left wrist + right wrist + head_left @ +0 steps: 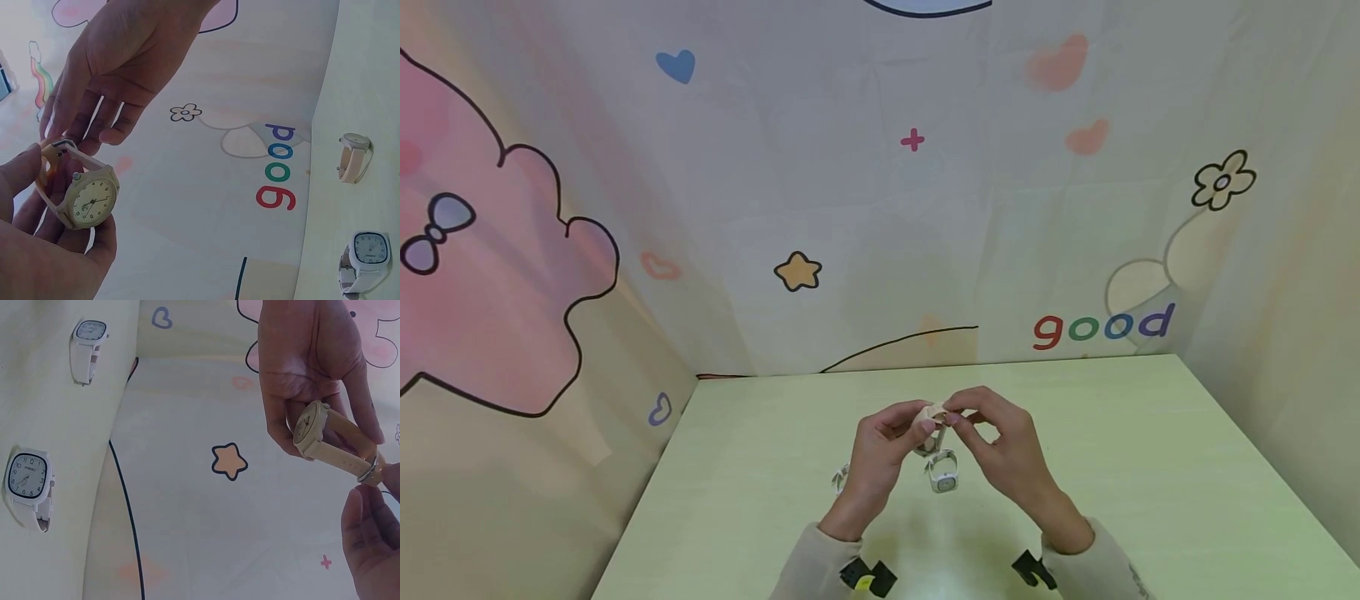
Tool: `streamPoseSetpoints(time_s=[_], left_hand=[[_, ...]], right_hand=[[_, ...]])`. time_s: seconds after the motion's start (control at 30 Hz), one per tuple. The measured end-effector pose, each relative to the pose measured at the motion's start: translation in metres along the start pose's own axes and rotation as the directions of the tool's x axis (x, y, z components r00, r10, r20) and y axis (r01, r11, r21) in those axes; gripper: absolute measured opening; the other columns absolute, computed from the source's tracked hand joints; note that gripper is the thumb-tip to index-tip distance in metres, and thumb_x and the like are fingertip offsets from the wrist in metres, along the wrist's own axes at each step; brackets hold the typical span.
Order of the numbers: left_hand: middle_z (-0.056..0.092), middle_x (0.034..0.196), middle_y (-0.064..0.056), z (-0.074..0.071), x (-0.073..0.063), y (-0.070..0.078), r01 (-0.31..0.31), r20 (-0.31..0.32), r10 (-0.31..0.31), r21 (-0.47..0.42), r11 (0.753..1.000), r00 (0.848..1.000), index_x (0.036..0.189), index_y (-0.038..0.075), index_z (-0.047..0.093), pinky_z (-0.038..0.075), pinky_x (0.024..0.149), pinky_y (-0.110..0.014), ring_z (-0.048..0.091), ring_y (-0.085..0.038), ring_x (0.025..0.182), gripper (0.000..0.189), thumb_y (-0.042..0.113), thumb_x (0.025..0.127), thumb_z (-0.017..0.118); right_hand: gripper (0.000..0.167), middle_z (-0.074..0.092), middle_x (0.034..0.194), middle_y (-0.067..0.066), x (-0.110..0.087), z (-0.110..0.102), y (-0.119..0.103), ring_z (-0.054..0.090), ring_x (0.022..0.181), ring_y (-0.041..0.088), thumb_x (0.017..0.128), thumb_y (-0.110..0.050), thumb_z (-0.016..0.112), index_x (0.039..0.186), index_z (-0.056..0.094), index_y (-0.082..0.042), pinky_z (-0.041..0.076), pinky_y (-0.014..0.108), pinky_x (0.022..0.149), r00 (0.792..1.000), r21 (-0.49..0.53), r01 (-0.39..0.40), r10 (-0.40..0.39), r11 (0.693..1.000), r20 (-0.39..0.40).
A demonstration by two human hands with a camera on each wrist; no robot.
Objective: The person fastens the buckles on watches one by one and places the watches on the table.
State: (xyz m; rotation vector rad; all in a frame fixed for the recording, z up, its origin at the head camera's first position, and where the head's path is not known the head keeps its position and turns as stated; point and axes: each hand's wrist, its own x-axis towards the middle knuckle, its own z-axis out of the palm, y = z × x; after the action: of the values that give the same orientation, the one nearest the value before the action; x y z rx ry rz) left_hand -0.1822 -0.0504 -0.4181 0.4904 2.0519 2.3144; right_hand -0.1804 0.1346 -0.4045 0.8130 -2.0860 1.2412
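A cream wristwatch (94,201) with a round dial is held up over the table, its strap closed into a loop. My left hand (878,454) grips it, the thumb on the strap and fingers behind the case. With thumb and forefinger, my right hand (1011,446) pinches the strap by the metal buckle (370,470). In the left wrist view the right hand (128,62) comes in from above, its other fingers loosely bent. The strap's tip is partly hidden by the fingers.
On the pale green table (1150,467) below the hands lies a white square-faced watch (943,473). Another white watch (840,477) is partly covered by the left wrist. A round watch with a pinkish strap (354,159) stands farther along. A printed cloth backdrop (865,167) rises behind the table.
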Motion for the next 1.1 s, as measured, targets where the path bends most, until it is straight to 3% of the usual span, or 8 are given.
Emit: streamPoseSetpoints(time_s=[0.33,0.63,1.1], left_hand=[[0.072,0.102,0.007,0.0001,0.0003,-0.0009,0.005,-0.003,-0.005,-0.026,1.0,1.0,0.116,0.005,0.069,0.053,0.075,-0.023,0.065,-0.009,0.09,0.03,0.022,0.091,0.071],[0.071,0.103,0.006,0.0012,-0.0003,0.0008,0.012,-0.001,-0.012,-0.04,0.999,1.0,0.118,0.007,0.069,0.054,0.076,-0.025,0.065,-0.008,0.09,0.03,0.023,0.093,0.069],[0.071,0.102,0.008,0.0012,-0.0004,0.0001,0.009,0.004,-0.008,-0.084,0.996,1.0,0.119,0.003,0.067,0.054,0.078,-0.026,0.064,-0.007,0.087,0.032,0.02,0.092,0.069]], right_hand=[[0.021,0.069,0.1,0.001,-0.001,0.0034,0.0015,0.066,0.087,0.01,0.086,0.002,0.071,0.102,0.073,-0.012,0.054,0.015,0.074,1.0,0.039,0.014,-0.014,0.999,0.005],[0.025,0.071,0.104,0.0,-0.0025,0.0037,0.0013,0.067,0.092,0.008,0.087,0.0,0.071,0.109,0.069,-0.012,0.056,0.018,0.076,1.0,0.021,-0.024,0.024,0.999,0.012],[0.02,0.069,0.102,0.002,-0.0023,0.0041,0.0016,0.067,0.086,0.013,0.089,0.0,0.069,0.105,0.073,-0.011,0.055,0.015,0.075,1.0,0.041,0.008,-0.009,0.999,0.01]])
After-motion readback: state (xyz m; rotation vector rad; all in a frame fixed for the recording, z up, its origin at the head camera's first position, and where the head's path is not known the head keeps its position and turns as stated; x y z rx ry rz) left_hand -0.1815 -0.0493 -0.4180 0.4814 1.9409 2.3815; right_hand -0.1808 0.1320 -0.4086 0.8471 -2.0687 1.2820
